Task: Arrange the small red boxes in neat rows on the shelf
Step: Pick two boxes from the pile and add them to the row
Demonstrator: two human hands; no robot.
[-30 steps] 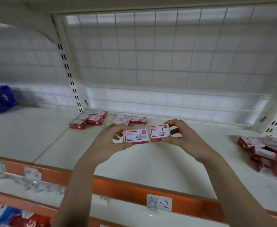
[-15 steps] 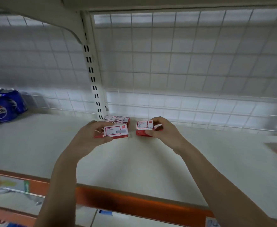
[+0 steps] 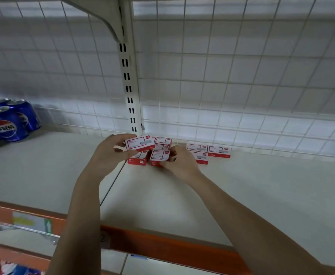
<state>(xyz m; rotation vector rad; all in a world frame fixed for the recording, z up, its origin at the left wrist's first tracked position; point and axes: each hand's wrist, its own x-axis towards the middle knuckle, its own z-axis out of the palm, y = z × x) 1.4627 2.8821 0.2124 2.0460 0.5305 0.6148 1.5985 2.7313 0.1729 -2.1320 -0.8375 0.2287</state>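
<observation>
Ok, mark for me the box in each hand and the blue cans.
Box in the left hand [image 3: 139, 145], head view, on its white label face.
Box in the right hand [image 3: 158, 156], head view, on its top label.
Blue cans [image 3: 7, 124], head view, on the front can's logo.

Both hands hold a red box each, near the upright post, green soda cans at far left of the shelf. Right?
Not quite: the soda cans are blue, not green, as the head view shows. The rest holds: the left hand and right hand each hold a red box near the upright post.

A red box [image 3: 139, 144] in each hand.
</observation>
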